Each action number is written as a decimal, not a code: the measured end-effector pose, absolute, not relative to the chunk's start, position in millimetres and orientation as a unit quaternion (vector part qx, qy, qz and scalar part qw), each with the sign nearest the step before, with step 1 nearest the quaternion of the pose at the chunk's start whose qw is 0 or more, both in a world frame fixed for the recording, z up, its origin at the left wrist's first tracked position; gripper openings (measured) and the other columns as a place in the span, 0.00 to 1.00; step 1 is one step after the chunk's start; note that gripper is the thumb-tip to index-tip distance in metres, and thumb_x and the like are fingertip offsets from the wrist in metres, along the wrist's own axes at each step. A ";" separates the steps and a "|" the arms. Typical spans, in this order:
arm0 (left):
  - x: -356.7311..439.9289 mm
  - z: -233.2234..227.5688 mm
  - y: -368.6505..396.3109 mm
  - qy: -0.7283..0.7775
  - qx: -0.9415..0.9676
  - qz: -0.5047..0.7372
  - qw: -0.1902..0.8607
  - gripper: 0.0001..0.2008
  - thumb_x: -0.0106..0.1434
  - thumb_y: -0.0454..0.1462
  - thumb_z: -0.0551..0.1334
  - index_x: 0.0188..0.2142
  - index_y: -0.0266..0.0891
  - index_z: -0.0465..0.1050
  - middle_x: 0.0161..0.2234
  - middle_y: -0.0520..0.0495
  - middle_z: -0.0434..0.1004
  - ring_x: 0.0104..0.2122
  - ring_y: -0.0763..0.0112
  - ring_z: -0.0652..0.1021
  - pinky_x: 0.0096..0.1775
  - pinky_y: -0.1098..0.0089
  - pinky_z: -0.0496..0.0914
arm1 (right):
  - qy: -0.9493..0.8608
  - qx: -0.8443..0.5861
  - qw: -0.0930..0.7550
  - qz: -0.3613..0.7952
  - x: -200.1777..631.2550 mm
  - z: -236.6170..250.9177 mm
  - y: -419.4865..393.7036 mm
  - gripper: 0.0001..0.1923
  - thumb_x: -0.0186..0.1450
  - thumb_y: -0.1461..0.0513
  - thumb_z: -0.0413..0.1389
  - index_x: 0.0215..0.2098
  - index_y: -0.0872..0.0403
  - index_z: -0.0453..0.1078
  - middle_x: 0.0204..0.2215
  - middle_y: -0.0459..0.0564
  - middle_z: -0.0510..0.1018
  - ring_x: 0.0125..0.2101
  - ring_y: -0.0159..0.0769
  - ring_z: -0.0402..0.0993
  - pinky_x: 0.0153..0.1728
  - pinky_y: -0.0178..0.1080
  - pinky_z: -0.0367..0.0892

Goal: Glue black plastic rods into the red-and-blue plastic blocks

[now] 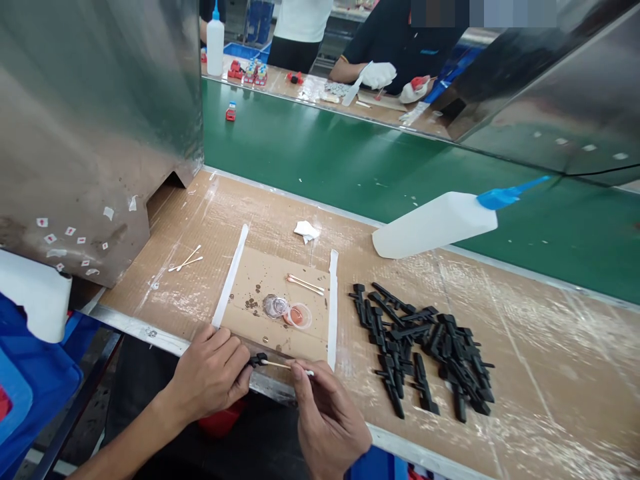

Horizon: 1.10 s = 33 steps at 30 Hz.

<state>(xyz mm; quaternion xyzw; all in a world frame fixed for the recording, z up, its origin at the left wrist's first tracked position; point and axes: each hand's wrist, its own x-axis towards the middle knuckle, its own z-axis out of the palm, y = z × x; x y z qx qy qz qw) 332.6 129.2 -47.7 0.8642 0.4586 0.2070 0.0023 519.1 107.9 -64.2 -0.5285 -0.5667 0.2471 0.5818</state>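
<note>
Near the front edge of the table, my left hand (213, 373) is closed around a small black plastic part (258, 360), mostly hidden by the fingers. My right hand (327, 417) pinches a cotton swab (277, 365), its left tip at the black part. Just beyond lies a taped-down cardboard sheet (260, 267) with dark spots. On it are a small cup of clear-looking content (275, 305), a shallow cup of orange-red liquid (299, 315) and a pair of cotton swabs (306, 285). To the right is a pile of black plastic parts (425, 347).
A white bottle with a blue nozzle (437, 225) lies tilted at the table's far edge. Crossed swabs (187, 259) and a crumpled white scrap (307, 231) lie nearby. Beyond runs a green belt (320, 153) carrying a small red toy (231, 112). Metal panels (95, 120) flank it; a gloved co-worker sits opposite.
</note>
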 end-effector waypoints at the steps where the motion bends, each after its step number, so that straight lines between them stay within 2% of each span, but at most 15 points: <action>1: 332.6 -47.9 129.0 0.459 0.864 0.206 0.000 0.10 0.66 0.33 0.56 0.27 0.40 0.68 0.24 0.50 0.69 0.29 0.63 0.67 0.34 0.60 0.59 | -0.572 -0.525 0.583 0.240 519.4 -64.9 107.9 0.10 0.63 0.71 0.63 0.40 0.52 0.77 0.30 0.46 0.79 0.30 0.34 0.75 0.30 0.35 0.72; 10: 333.3 -51.4 128.9 0.461 0.864 0.203 -0.005 0.08 0.65 0.33 0.57 0.28 0.40 0.68 0.25 0.50 0.70 0.29 0.62 0.68 0.34 0.60 0.58 | -0.640 -0.492 0.575 0.131 517.5 -62.9 106.9 0.19 0.60 0.77 0.62 0.45 0.53 0.76 0.32 0.47 0.81 0.31 0.38 0.78 0.27 0.38 0.73; 17: 333.3 -50.6 129.1 0.461 0.863 0.205 -0.004 0.08 0.65 0.33 0.57 0.28 0.40 0.68 0.25 0.50 0.70 0.29 0.62 0.68 0.35 0.60 0.59 | -0.667 -0.474 0.573 0.048 514.8 -55.0 109.9 0.20 0.59 0.78 0.64 0.45 0.54 0.77 0.31 0.47 0.82 0.29 0.37 0.78 0.25 0.38 0.73; 25: 333.2 -50.9 128.3 0.461 0.863 0.209 -0.006 0.07 0.65 0.34 0.58 0.28 0.40 0.68 0.25 0.51 0.70 0.29 0.63 0.68 0.34 0.60 0.59 | -0.673 -0.464 0.576 0.026 511.1 -50.0 109.4 0.21 0.57 0.79 0.65 0.45 0.56 0.78 0.31 0.47 0.83 0.29 0.36 0.78 0.24 0.37 0.73; 33: 333.5 -52.3 128.8 0.461 0.862 0.210 -0.010 0.07 0.65 0.34 0.58 0.29 0.40 0.69 0.25 0.51 0.70 0.30 0.63 0.69 0.35 0.60 0.59 | -0.666 -0.475 0.575 0.018 510.4 -47.3 111.1 0.21 0.57 0.78 0.65 0.44 0.53 0.79 0.30 0.46 0.83 0.28 0.36 0.79 0.25 0.37 0.74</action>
